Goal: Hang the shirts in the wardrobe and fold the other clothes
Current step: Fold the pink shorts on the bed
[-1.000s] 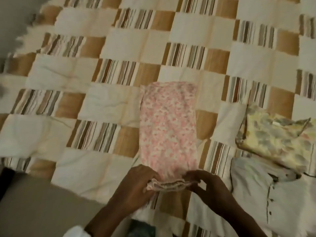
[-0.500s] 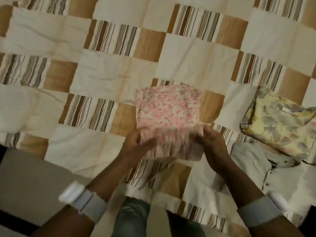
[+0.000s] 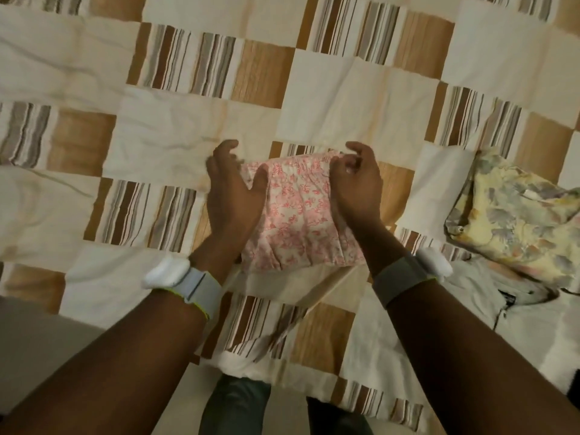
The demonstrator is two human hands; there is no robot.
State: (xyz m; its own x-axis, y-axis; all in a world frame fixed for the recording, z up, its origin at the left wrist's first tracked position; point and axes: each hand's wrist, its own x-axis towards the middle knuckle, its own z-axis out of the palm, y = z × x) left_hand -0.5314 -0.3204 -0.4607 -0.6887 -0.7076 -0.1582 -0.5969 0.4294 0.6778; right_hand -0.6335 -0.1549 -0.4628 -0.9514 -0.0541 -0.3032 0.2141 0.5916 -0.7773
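Pink floral cloth, folded into a compact rectangle point(image 3: 301, 211), lies on the patchwork quilt point(image 3: 194, 136) just above the centre of our view. Our left hand point(image 3: 233, 189) sits at its nine o'clock edge, palm and thumb against the fabric, fingers loosely curled over the far corner with nothing pinched that we can see. Our right hand point(image 3: 356, 186) sits at the three o'clock edge; its fingers bend down onto the far corner of the fold, but whether they pinch the cloth or only press it we cannot tell. So the left grip reads as relaxed and the right one stays uncertain.

At three o'clock from the folded piece, well apart from it, a yellow floral garment point(image 3: 514, 215) lies bunched on the quilt. Just below that, toward four o'clock, a pale buttoned shirt point(image 3: 489, 296) lies spread out, its collar partly under the yellow one.

Each wrist carries a grey band with a white block on it: left point(image 3: 188, 279), right point(image 3: 411, 273). At six o'clock our knees in blue-grey trousers point(image 3: 235, 403) show past the quilt's near edge.
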